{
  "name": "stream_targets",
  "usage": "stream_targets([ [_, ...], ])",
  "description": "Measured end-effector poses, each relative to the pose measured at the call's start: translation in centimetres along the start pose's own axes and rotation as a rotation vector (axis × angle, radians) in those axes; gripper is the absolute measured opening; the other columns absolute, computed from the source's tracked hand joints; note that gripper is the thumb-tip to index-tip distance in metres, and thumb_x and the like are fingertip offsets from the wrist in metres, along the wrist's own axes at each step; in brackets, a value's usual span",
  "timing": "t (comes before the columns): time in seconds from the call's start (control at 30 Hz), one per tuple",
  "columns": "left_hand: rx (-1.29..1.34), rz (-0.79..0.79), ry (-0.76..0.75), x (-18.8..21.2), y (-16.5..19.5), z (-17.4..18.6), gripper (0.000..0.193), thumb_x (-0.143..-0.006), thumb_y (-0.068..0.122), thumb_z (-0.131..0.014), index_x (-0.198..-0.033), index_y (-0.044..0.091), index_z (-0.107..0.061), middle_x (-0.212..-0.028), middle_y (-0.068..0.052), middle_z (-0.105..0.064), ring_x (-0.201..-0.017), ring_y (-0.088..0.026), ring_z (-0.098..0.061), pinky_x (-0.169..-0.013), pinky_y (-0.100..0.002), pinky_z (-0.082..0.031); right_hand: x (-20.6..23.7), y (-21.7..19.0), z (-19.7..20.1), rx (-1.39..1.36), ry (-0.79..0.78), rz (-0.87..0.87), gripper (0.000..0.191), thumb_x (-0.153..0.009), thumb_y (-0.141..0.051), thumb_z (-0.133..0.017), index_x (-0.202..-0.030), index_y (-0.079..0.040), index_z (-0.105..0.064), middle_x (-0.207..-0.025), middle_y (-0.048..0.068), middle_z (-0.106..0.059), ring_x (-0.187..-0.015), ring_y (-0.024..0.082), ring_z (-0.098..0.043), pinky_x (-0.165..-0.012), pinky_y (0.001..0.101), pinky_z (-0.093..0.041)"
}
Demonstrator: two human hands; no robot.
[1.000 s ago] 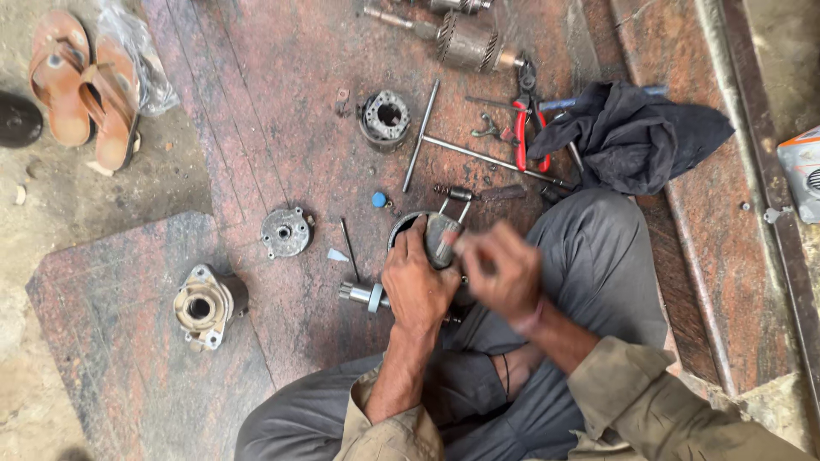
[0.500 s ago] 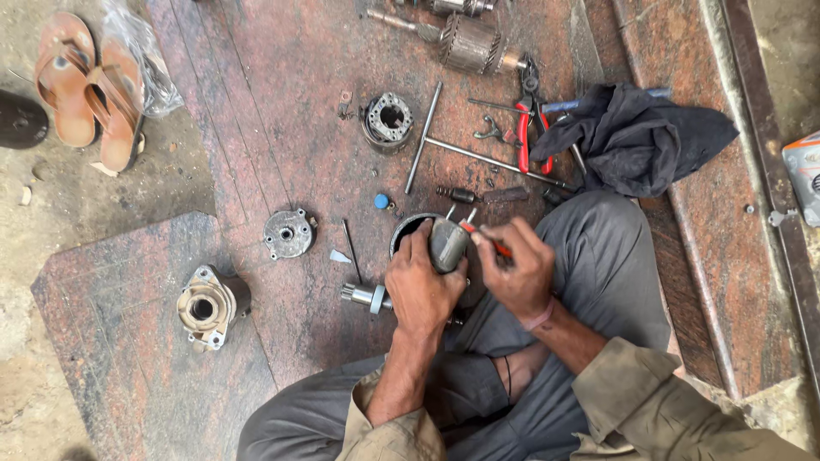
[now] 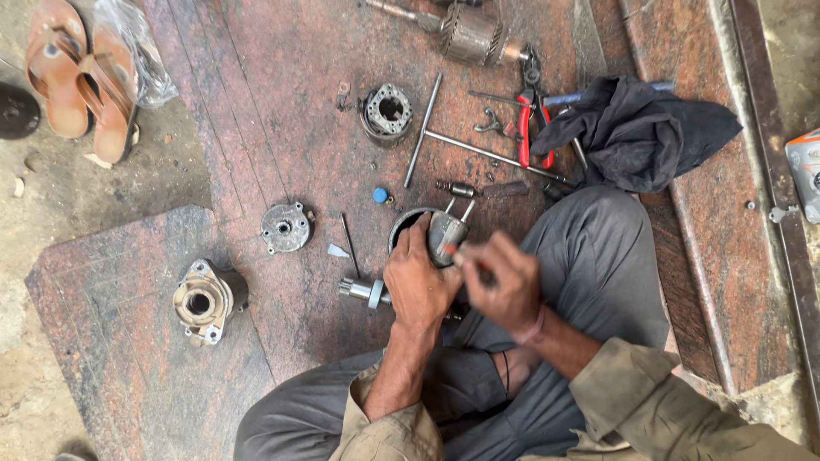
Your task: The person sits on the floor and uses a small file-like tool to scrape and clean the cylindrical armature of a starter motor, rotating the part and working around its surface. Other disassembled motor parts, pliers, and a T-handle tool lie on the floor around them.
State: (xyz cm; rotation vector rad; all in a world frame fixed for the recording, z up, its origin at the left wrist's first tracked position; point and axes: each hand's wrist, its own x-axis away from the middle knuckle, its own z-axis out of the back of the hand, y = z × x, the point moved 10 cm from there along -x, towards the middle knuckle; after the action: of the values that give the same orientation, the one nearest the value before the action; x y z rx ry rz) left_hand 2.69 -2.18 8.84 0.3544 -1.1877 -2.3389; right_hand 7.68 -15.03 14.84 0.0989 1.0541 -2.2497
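My left hand grips a grey metal cylinder with two studs on its end, held over a dark round housing on the stone slab. My right hand is closed around a thin tool with a red tip, and that tip touches the cylinder's side. The right hand is motion-blurred. A short geared shaft sticks out to the left below my left wrist. Both hands are above my lap, and my legs are in grey trousers.
On the slab lie a round end cap, a flanged casting, a ring-shaped part, an armature, a T-bar wrench, red-handled pliers, a dark cloth and a small blue cap. Sandals are at the far left.
My right hand has moved left to the cylinder and brought the red-tipped tool against it. My left hand has kept its grip in the same spot.
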Motion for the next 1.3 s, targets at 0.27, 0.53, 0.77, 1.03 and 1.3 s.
stream_targets([
  [0.27,-0.036,0.007,-0.018,0.2,0.3,0.1,0.067,-0.067,0.023,-0.086,-0.128,0.006,-0.064,-0.101,-0.019,-0.07,-0.086,-0.042,-0.07,-0.076,-0.05,-0.057,-0.2,1.5,1.8,0.06,0.108,-0.06,0.009,-0.087,0.002,-0.077,-0.094,0.002,-0.071,-0.084,0.012,-0.065,-0.07,0.025,-0.07,-0.059,0.034,-0.052],
  [0.53,-0.043,-0.007,-0.011,0.3,0.4,0.1,0.065,-0.072,0.021,-0.085,-0.13,0.004,-0.062,-0.103,-0.02,-0.069,-0.087,-0.043,-0.07,-0.074,-0.051,-0.056,0.4,0.5,0.9,-0.018,0.066,-0.026,0.01,-0.087,0.002,-0.077,-0.095,0.001,-0.071,-0.083,0.011,-0.064,-0.069,0.023,-0.068,-0.059,0.0333,-0.052],
  [0.77,-0.053,0.029,-0.009,0.3,0.0,0.1,0.065,-0.072,0.025,-0.086,-0.13,0.007,-0.063,-0.101,-0.019,-0.07,-0.086,-0.043,-0.07,-0.073,-0.052,-0.056,0.0,0.0,0.8,0.018,0.057,-0.01,0.008,-0.088,0.004,-0.075,-0.092,-0.001,-0.072,-0.083,0.01,-0.067,-0.066,0.021,-0.068,-0.056,0.0327,-0.052],
  [1.03,-0.028,0.091,0.004,0.1,-0.3,0.3,0.059,-0.077,0.03,-0.086,-0.128,0.007,-0.066,-0.101,-0.019,-0.071,-0.087,-0.042,-0.071,-0.074,-0.051,-0.057,0.3,-0.3,1.0,0.066,0.075,0.005,0.007,-0.087,0.002,-0.075,-0.09,-0.001,-0.07,-0.084,0.011,-0.065,-0.071,0.026,-0.069,-0.059,0.0349,-0.053],
  [1.3,0.045,0.087,0.0,0.2,-0.3,0.3,0.066,-0.068,0.02,-0.087,-0.128,0.003,-0.065,-0.107,-0.022,-0.071,-0.094,-0.045,-0.069,-0.08,-0.05,-0.056,0.5,1.1,1.4,0.048,0.14,-0.077,0.008,-0.093,0.001,-0.076,-0.094,0.0,-0.069,-0.087,0.011,-0.065,-0.071,0.025,-0.069,-0.06,0.0336,-0.054],
])
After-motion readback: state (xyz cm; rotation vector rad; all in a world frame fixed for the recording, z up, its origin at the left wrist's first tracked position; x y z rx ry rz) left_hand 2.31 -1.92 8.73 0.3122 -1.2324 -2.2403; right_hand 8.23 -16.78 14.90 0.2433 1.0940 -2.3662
